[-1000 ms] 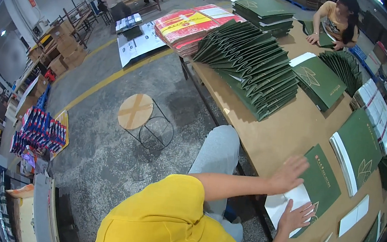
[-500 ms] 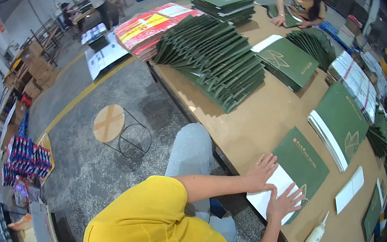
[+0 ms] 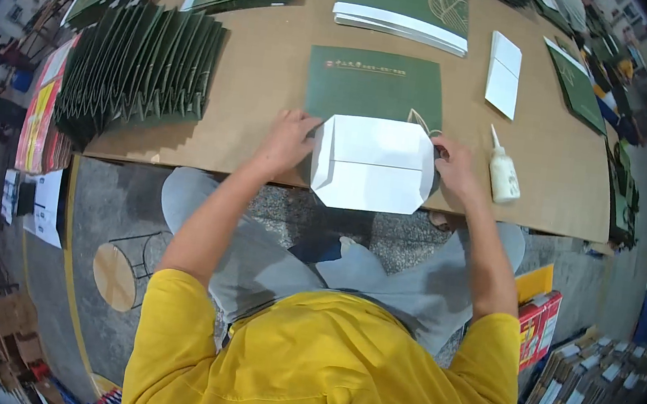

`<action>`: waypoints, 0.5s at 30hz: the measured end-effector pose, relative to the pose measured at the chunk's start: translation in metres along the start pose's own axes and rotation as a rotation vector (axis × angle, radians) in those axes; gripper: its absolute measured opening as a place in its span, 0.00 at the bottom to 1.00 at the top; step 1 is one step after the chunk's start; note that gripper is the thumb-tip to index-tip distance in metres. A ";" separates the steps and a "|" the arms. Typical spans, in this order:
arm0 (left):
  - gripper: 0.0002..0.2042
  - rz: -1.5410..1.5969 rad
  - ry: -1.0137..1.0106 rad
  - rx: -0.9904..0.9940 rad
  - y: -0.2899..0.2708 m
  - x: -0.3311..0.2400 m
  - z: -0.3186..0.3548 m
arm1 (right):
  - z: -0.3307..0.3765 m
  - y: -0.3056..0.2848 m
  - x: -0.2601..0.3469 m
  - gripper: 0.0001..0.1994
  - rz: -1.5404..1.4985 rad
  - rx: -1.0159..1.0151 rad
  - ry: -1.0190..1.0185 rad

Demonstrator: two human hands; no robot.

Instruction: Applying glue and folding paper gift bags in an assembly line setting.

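Observation:
A flat green paper bag with a gold leaf print lies on the table in front of me. Its near end is spread into a white eight-cornered panel, creased across the middle and reaching past the table's front edge. My left hand grips the left side of this end, fingers bent at the border. At the opposite side, my right hand has its fingers curled on the panel's edge; some fingertips are hidden. A white glue bottle with a pointed nozzle lies just right of my right hand.
Fanned green bags stand on the left beside red-and-yellow bundles. Green stacks lie farther back. White folded card sits right of the bag. A round stool is on the floor at left.
The view has swung round to face the table squarely. My hands, earlier flat on the white end with fingers spread, are now at its two sides, and the end is spread wider.

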State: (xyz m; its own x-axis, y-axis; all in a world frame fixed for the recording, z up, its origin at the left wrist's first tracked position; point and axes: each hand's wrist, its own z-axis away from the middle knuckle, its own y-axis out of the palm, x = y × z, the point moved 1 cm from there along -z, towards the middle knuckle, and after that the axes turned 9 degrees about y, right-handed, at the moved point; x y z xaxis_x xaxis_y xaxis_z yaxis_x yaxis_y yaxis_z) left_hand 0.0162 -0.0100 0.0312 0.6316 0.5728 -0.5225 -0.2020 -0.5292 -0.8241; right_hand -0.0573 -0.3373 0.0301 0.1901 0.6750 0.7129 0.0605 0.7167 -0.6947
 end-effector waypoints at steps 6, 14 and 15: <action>0.14 0.073 -0.070 0.323 0.006 0.015 -0.031 | -0.028 -0.017 0.007 0.13 0.304 0.180 -0.055; 0.11 -0.181 0.119 0.278 0.016 0.012 -0.017 | -0.028 -0.002 0.017 0.09 0.716 0.220 -0.399; 0.10 -0.238 0.212 0.127 0.018 0.005 -0.009 | -0.022 -0.001 0.015 0.09 0.713 0.224 -0.404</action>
State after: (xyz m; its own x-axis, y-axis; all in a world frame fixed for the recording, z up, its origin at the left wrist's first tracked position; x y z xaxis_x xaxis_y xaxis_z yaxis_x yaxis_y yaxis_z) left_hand 0.0225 -0.0224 0.0154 0.8112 0.5207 -0.2662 -0.1134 -0.3065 -0.9451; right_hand -0.0329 -0.3318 0.0390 -0.2581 0.9586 0.1206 -0.1448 0.0851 -0.9858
